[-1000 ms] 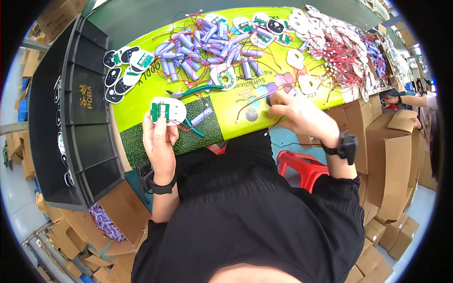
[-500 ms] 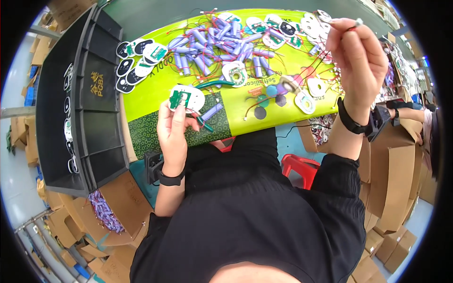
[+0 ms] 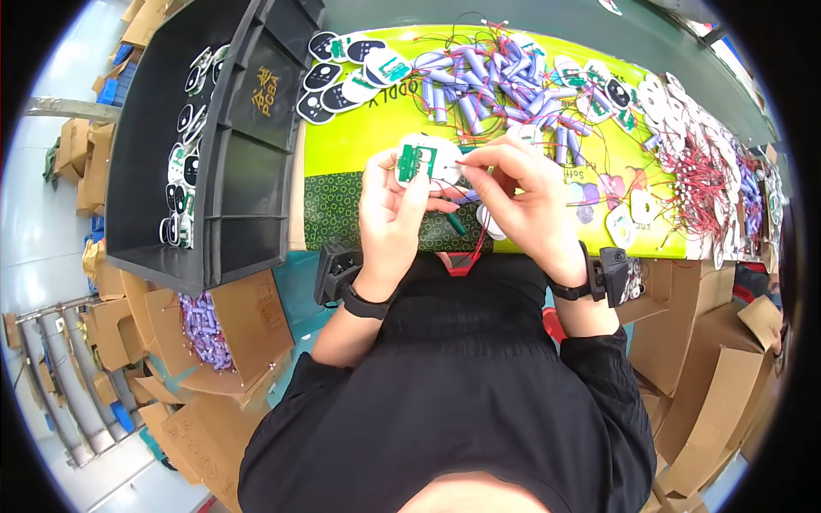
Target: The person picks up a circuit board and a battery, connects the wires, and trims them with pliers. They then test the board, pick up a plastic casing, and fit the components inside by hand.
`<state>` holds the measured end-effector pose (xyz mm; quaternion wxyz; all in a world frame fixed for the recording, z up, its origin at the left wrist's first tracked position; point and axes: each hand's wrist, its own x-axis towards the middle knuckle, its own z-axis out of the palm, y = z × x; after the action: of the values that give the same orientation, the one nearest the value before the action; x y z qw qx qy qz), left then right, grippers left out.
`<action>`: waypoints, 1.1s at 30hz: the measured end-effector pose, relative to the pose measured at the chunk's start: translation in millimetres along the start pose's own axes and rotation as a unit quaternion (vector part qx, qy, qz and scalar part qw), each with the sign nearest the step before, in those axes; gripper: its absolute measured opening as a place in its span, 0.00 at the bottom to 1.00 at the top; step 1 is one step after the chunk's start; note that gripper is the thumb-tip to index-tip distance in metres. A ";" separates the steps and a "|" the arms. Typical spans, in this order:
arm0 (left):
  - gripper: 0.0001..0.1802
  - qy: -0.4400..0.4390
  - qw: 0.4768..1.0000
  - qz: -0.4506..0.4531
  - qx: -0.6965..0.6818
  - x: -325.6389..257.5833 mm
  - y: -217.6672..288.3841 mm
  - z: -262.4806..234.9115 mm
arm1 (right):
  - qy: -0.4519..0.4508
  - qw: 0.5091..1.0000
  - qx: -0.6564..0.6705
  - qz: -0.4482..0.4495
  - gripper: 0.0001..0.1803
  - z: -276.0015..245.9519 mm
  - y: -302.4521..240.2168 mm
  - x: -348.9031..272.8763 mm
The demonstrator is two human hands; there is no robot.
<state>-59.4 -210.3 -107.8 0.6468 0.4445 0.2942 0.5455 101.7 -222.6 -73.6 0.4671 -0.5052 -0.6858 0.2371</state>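
My left hand [image 3: 389, 209] grips a white oval panel with a green circuit board [image 3: 409, 161] on it, thumb on the board's face and fingers behind. At the panel's right edge my right hand [image 3: 528, 198] pinches a thin red wire lead [image 3: 460, 163]; fingers hide its tip, and whether it touches the panel I cannot tell. Below the hands, a purple cylindrical battery [image 3: 469, 197] shows in part. A dark green curved tool handle [image 3: 456, 224] lies by the patterned mat. Partly covered by my right hand is a white round disc [image 3: 491, 224], with red wire below it.
A black bin [image 3: 244, 162] holding black-and-white panels stands at left. Several panels [image 3: 323, 77] lie beside it. Wired purple batteries [image 3: 479, 81] are heaped at the far middle; white discs and red wires [image 3: 697, 171] pile up at right. Cardboard boxes [image 3: 248, 329] flank me.
My right hand has come down and left from its raised place to the panel, bringing the wire lead. My left hand still holds the panel. The whole view has shifted, the table now appearing further right.
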 end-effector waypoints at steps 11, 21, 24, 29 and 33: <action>0.19 -0.022 0.996 0.019 0.085 -4.2 -1.3 -3.1 | -0.034 0.999 0.012 -0.002 0.04 9.0 1.2 0.3; 0.18 -0.031 0.996 0.000 0.080 -4.3 -0.4 -2.9 | -0.011 0.999 -0.015 -0.039 0.04 10.7 3.5 -1.9; 0.16 -0.037 0.993 -0.012 0.108 -3.8 -1.5 -2.3 | -0.028 0.998 -0.035 -0.051 0.03 10.6 3.0 -3.0; 0.13 -0.004 0.987 0.001 0.161 -1.8 -7.9 -2.0 | -0.034 0.996 -0.063 -0.059 0.04 12.5 0.7 -4.4; 0.12 0.007 0.986 -0.001 0.169 -3.8 -4.1 1.8 | -0.018 0.994 -0.068 -0.088 0.05 15.5 6.4 -4.4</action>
<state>-56.9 -214.4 -111.1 0.5608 0.5432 0.3878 0.4900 91.3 -222.0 -87.4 0.4384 -0.4688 -0.7505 0.1572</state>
